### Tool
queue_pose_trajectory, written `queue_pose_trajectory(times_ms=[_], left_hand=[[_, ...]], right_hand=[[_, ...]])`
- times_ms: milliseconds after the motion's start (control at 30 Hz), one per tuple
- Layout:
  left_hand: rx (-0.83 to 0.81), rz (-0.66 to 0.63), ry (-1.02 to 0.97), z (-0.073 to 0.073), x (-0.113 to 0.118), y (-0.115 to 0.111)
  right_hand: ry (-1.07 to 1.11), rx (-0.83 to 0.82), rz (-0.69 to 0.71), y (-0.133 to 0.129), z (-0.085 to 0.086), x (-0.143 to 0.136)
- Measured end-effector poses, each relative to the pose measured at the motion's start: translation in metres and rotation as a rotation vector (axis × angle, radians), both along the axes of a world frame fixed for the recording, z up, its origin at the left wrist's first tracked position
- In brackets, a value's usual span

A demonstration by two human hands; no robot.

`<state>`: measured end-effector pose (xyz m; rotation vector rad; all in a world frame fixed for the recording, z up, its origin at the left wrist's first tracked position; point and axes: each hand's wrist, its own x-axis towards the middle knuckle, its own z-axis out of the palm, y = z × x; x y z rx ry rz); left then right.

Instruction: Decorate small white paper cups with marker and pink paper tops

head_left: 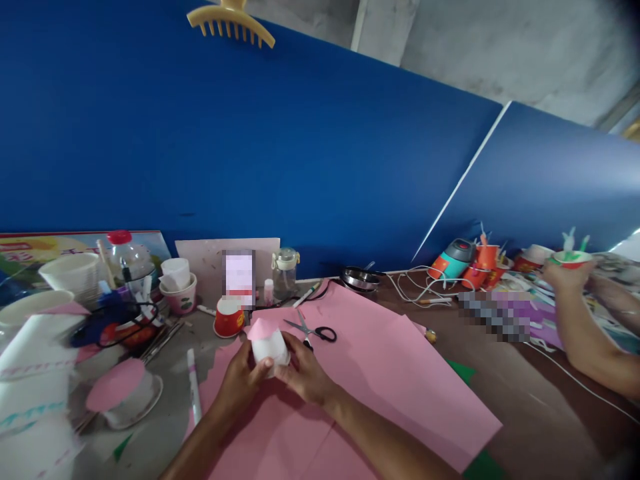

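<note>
Between my two hands I hold a small white paper cup with a piece of pink paper over its upper part. My left hand grips it from the left, thumb on the front. From the right, my right hand closes its fingers on it. Below lies a large sheet of pink paper. Scissors with black handles rest on that sheet, blades apart, just beyond my right hand. A red paper cup stands upside down beyond my left hand.
At left stand a pink-topped white bowl, stacked paper bowls and a bottle. A marker lies beside the pink sheet. A glass jar stands by the blue partition. At right, another person's hand holds a bowl.
</note>
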<state>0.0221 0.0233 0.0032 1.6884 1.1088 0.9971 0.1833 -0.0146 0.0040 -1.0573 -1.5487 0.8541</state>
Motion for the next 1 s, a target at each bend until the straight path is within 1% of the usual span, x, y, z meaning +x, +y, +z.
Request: queue_pose_trajectory(times_ms=[100,233,333,467,567,633,700,767,833,867,1000], left_hand=[[0.041,-0.032,0.004,0.002,0.0,0.0],[0.045,-0.075,-0.026,0.003,0.0,0.0],[0.047,-0.05,-0.052,0.004,-0.001,0.0],[0.031,-0.033,-0.053,0.002,-0.002,0.0],[0.025,-0.053,-0.039,0.001,-0.002,-0.001],[0.01,-0.064,-0.051,0.001,-0.002,-0.002],[-0.017,-0.049,-0.065,0.0,-0.001,-0.003],[-0.063,0.006,-0.061,-0.001,0.001,-0.005],[-0.101,0.063,-0.023,-0.004,0.003,-0.007],[-0.072,0.083,0.004,-0.005,0.004,-0.008],[0.161,-0.021,0.195,-0.009,0.004,-0.011]], right_hand=[[0.166,-0.099,0.124,0.001,0.002,0.0],[0.255,-0.229,0.099,0.004,-0.003,0.0],[0.379,-0.29,0.095,0.007,-0.004,0.002],[0.617,-0.359,0.145,0.007,-0.002,0.001],[0.71,-0.375,0.178,0.008,-0.002,-0.001],[0.711,-0.367,0.167,0.008,-0.003,-0.002],[0.67,-0.346,0.125,0.009,-0.003,0.0],[0.603,-0.304,0.076,0.009,-0.001,0.002],[0.531,-0.253,0.056,0.009,0.003,0.006],[0.502,-0.228,0.056,0.009,0.006,0.009],[0.432,-0.218,0.101,0.009,0.015,0.016]])
